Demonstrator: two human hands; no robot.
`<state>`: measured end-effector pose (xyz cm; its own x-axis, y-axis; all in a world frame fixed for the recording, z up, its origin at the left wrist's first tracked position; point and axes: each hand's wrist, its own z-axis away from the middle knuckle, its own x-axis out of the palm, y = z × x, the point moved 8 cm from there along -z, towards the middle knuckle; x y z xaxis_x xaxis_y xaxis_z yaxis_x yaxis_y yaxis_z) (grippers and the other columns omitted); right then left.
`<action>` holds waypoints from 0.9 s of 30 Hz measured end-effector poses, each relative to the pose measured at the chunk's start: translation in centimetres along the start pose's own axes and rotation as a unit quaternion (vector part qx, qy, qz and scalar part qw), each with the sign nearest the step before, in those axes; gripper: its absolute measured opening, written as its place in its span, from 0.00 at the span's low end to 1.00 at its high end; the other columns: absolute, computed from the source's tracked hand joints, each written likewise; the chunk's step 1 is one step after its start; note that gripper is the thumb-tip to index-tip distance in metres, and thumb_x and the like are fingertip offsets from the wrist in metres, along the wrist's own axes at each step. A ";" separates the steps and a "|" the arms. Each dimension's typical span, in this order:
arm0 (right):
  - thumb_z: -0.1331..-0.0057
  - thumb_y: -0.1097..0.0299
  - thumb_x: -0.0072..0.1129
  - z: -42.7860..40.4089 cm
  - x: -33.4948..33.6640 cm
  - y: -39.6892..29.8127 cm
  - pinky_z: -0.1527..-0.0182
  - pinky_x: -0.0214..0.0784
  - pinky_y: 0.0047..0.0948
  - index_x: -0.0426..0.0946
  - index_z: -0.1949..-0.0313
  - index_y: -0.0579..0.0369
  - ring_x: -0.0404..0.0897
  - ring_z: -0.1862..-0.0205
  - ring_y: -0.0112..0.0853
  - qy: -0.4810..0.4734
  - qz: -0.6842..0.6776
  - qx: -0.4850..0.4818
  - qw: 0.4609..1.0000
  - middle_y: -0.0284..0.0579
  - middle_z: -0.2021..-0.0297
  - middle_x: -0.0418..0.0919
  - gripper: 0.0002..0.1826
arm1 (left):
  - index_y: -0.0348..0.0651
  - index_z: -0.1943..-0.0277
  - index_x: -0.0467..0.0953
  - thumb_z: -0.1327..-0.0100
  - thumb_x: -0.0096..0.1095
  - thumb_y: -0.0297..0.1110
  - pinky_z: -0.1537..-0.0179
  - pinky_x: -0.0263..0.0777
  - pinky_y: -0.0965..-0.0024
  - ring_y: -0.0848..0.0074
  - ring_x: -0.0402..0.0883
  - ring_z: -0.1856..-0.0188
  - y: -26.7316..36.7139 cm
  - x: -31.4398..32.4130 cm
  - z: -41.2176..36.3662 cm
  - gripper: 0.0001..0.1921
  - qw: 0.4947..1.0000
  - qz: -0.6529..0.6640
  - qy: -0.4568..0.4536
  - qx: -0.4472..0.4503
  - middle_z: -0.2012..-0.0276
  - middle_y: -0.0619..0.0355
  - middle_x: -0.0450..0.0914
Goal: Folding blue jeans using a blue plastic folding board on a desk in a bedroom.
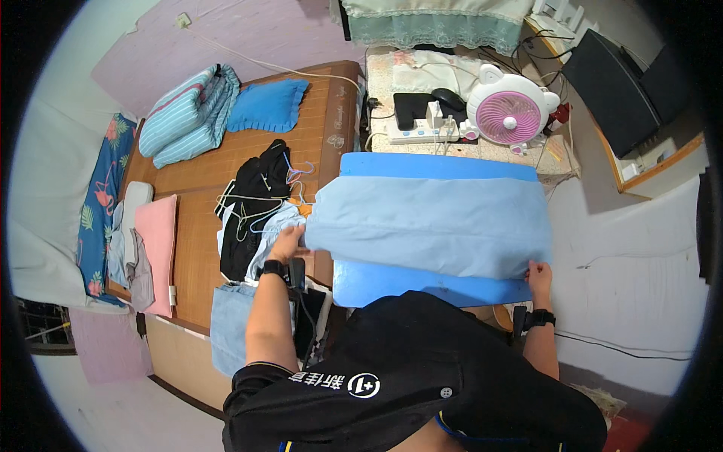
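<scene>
A light blue cloth garment (435, 223), perhaps folded trousers, lies flat and lengthwise across a blue tabletop (390, 282). Its left end reaches slightly past the table's edge. At that end, my left hand (289, 243) has thumb and fingers on the lower corner of the cloth. My right hand (539, 277) pinches the near edge close to the right corner, its fingertips partly hidden. Both wrists wear black straps with small devices.
Beside the table, a bed (197, 226) holds black clothes (248, 226) with hangers (254, 198), a blue pillow (268, 104) and a striped quilt (192, 113). Folded denim (229, 327) lies near my left forearm. Behind stand a pink-and-white fan (510, 116) and a power strip (418, 133).
</scene>
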<state>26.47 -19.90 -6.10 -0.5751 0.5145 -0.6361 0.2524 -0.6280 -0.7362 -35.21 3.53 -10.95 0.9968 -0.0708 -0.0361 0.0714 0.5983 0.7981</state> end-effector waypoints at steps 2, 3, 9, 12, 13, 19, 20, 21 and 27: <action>0.42 0.65 0.51 0.0 1.0 -1.0 0.80 0.63 0.25 0.65 0.74 0.62 0.69 0.83 0.26 -0.025 0.014 -0.024 0.999 0.41 0.82 0.69 0.12 | 0.33 0.69 0.68 0.41 0.47 0.39 0.73 0.69 0.72 0.74 0.70 0.73 4.0 -1.1 0.0 0.14 0.981 -0.102 0.024 0.161 0.75 0.57 0.71; 0.43 0.66 0.51 0.0 1.2 -1.3 0.81 0.63 0.25 0.65 0.74 0.61 0.69 0.83 0.26 -0.034 0.026 -0.038 0.998 0.41 0.82 0.68 0.11 | 0.35 0.70 0.66 0.39 0.45 0.38 0.71 0.67 0.74 0.77 0.68 0.73 6.8 -0.8 0.7 0.12 0.951 -0.201 0.042 0.231 0.75 0.58 0.70; 0.45 0.72 0.49 -1.3 2.7 2.6 0.84 0.62 0.24 0.62 0.78 0.58 0.68 0.86 0.26 -0.065 -0.033 0.014 0.997 0.40 0.85 0.66 0.08 | 0.32 0.71 0.66 0.40 0.45 0.36 0.73 0.63 0.66 0.59 0.70 0.76 8.5 -0.5 3.2 0.13 0.861 -0.348 0.178 0.324 0.78 0.43 0.71; 0.45 0.72 0.48 -1.8 2.9 3.1 0.87 0.58 0.24 0.61 0.79 0.57 0.67 0.88 0.27 -0.041 0.010 0.010 0.999 0.39 0.88 0.65 0.08 | 0.31 0.70 0.69 0.46 0.52 0.39 0.68 0.67 0.64 0.53 0.74 0.68 1.5 -1.2 0.2 0.15 0.877 -0.404 0.142 0.219 0.75 0.40 0.74; 0.45 0.72 0.48 -1.8 3.0 2.8 0.87 0.58 0.24 0.61 0.79 0.57 0.67 0.88 0.27 -0.042 0.011 0.008 0.999 0.39 0.88 0.65 0.08 | 0.31 0.69 0.70 0.46 0.53 0.38 0.68 0.67 0.63 0.56 0.74 0.70 0.2 -1.3 -0.2 0.14 0.869 -0.428 0.134 0.209 0.75 0.41 0.73; 0.47 0.72 0.47 -1.9 2.8 1.9 0.86 0.58 0.26 0.61 0.80 0.56 0.66 0.89 0.28 -0.045 0.046 -0.004 0.998 0.40 0.88 0.66 0.07 | 0.33 0.68 0.73 0.48 0.55 0.47 0.67 0.68 0.65 0.63 0.76 0.72 -5.9 -3.3 -3.6 0.20 0.975 -0.179 0.119 0.064 0.74 0.49 0.76; 0.48 0.72 0.48 -2.3 2.6 1.0 0.83 0.60 0.28 0.62 0.80 0.57 0.68 0.86 0.30 0.001 0.109 -0.081 0.991 0.42 0.87 0.67 0.07 | 0.34 0.64 0.73 0.48 0.56 0.49 0.67 0.69 0.67 0.66 0.75 0.70 -8.2 -4.2 -4.2 0.22 0.988 -0.117 0.098 0.006 0.72 0.50 0.75; 0.49 0.72 0.48 -2.6 2.6 0.2 0.80 0.62 0.31 0.62 0.80 0.59 0.69 0.84 0.33 0.049 0.171 -0.154 0.972 0.43 0.86 0.67 0.07 | 0.34 0.61 0.72 0.49 0.56 0.52 0.67 0.69 0.68 0.69 0.74 0.68 -10.1 -4.5 -4.7 0.25 0.994 -0.054 0.074 -0.052 0.69 0.51 0.74; 0.50 0.69 0.49 0.0 1.8 -3.2 0.69 0.63 0.35 0.65 0.76 0.62 0.71 0.75 0.43 0.064 0.206 -0.147 0.965 0.50 0.81 0.71 0.08 | 0.42 0.54 0.68 0.52 0.61 0.50 0.68 0.72 0.72 0.72 0.75 0.64 -7.0 2.8 -0.5 0.26 0.977 0.179 -0.053 -0.105 0.66 0.56 0.74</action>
<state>24.65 -16.93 -4.85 -0.2835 0.3361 -0.8981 0.6592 -0.6119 -0.4371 -32.86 -0.52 -16.95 0.9512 0.0975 0.2926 -0.2635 0.7499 0.6068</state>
